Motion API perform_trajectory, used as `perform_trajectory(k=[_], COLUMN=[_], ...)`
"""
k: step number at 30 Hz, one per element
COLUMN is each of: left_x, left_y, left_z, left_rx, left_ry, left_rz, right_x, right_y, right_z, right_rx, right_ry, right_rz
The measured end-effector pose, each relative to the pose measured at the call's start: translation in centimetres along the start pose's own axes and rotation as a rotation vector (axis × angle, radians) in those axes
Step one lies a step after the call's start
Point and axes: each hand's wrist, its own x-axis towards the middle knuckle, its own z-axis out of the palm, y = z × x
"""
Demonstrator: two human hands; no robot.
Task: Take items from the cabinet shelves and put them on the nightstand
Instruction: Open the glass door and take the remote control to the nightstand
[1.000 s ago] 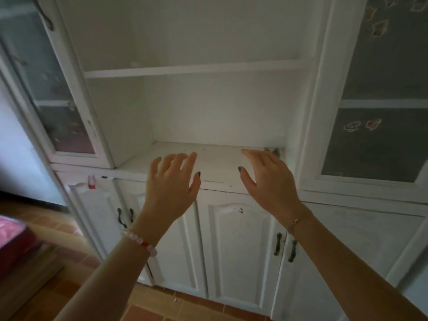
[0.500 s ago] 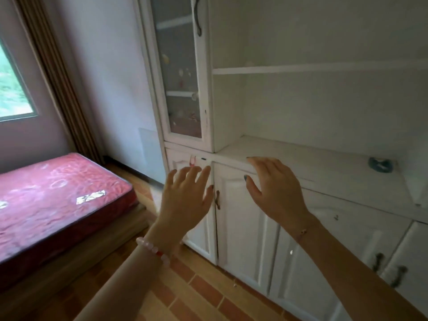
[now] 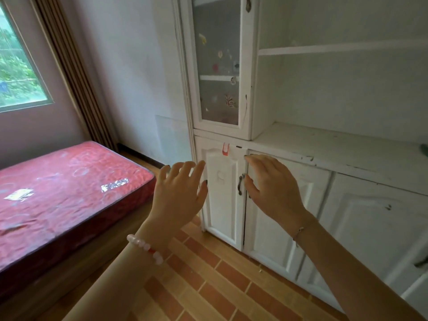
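Both your hands are up in front of you and carrying nothing. Your left hand (image 3: 179, 193) hangs over the tiled floor (image 3: 208, 274), fingers straight and fanned wide. Your right hand (image 3: 273, 188) is loosely cupped with relaxed fingers, in front of the lower doors (image 3: 266, 223) and near a dark handle (image 3: 240, 185), though I can't tell whether it touches.

Open, empty palms held level like that read to me as hands between jobs, ready for a reach rather than mid-carry.

The open shelf (image 3: 335, 144) of the white cabinet (image 3: 252, 117) runs off to your right. The only item I can pick out on it is a small dark object (image 3: 425, 149) at the far right edge (cut off by the frame, so I can't say what it is). It sits well apart from both hands, so you'd likely have to look and reach right for it.

The nightstand isn't in view. To your left there's a red mattress (image 3: 64, 181) on a wooden base.
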Motion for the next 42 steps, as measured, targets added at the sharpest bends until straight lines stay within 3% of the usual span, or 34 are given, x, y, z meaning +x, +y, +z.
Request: perform_trajectory(k=[7,19,32,42], left_x=[5.5,25.8,40.7,48.3], left_y=[-3.4,-6.4,-9.1,-9.6], left_z=[2.8,11.8,18.0,24.8], left_rx=[0.021,-0.024,-0.173,-0.158], left_ry=[0.059,0.17,0.357,0.369], left_rz=[0.079,0.224,0.419,0.696], right_x=[5.3,21.7,32.2,35.4], right_y=[0.9,10.6,15.3,15.8], right_z=[4.0,9.7,12.4,16.7], right_rx=[-0.026,-0.17,-0.399,-0.526], right_ry=[0.02,0.153,0.216,0.201], right_rz=[-0.006,0.049,0.096,0.312])
